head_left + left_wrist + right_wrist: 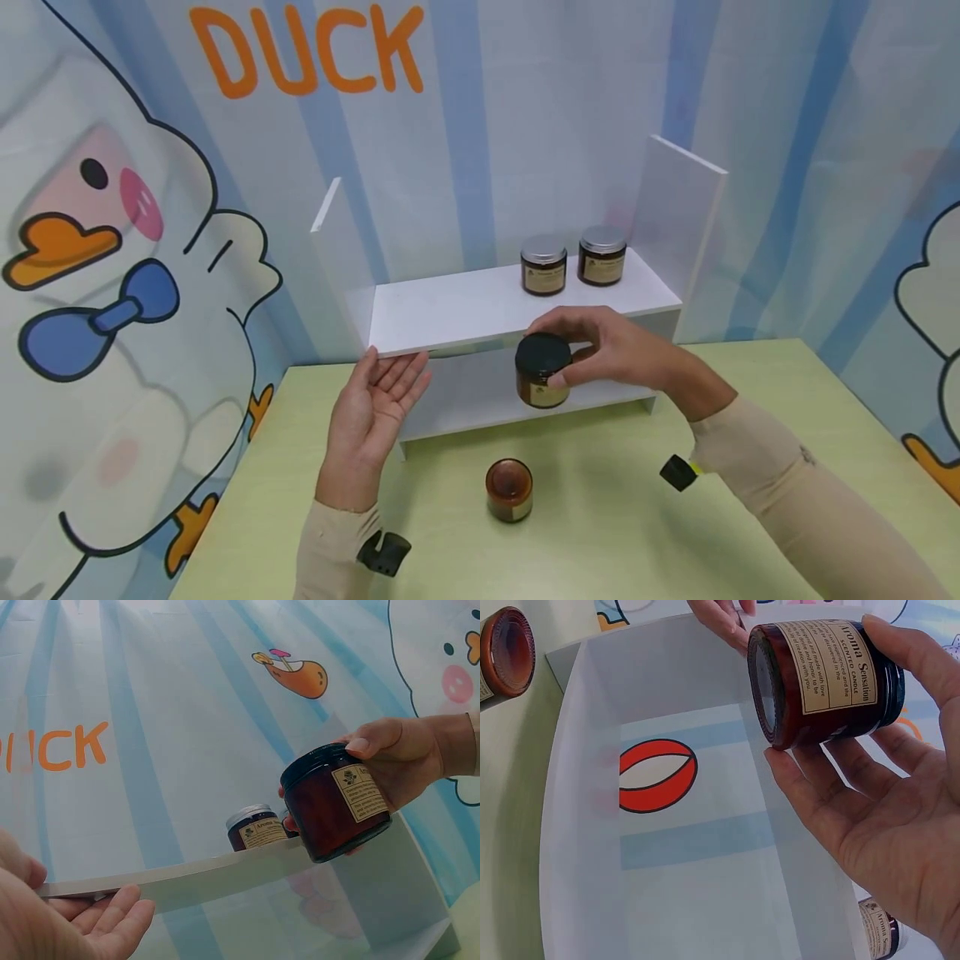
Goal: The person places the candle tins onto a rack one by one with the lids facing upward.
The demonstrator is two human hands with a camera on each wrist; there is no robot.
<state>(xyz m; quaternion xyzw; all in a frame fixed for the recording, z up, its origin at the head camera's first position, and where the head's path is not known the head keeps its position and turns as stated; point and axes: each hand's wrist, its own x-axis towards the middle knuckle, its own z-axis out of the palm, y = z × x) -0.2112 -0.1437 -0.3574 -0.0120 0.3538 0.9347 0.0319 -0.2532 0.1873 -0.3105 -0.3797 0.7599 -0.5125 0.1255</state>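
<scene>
My right hand (pixel 615 346) grips an amber scented candle jar (pixel 543 385) with a black lid, thumb and fingers around its side. The jar is held upright in front of the white shelf (pixel 442 312). Its cream label (pixel 840 667) reads "Aroma Sensation". My left hand (pixel 375 412), palm up, holds the upper board's left front corner. In the left wrist view the board edge (pixel 195 877) runs between the thumb and the fingers (pixel 112 919). On the table in front of the shelf stands another amber candle jar (pixel 510 492), with no black or silver lid showing.
Two candle jars with silver lids, one (pixel 543 267) beside the other (pixel 602 257), stand on the upper board's right half. Upright side panels rise at the left (pixel 341 258) and right (pixel 678 225). The lower board (pixel 465 400) sits just above the green table (pixel 600 517). A duck-printed backdrop hangs behind.
</scene>
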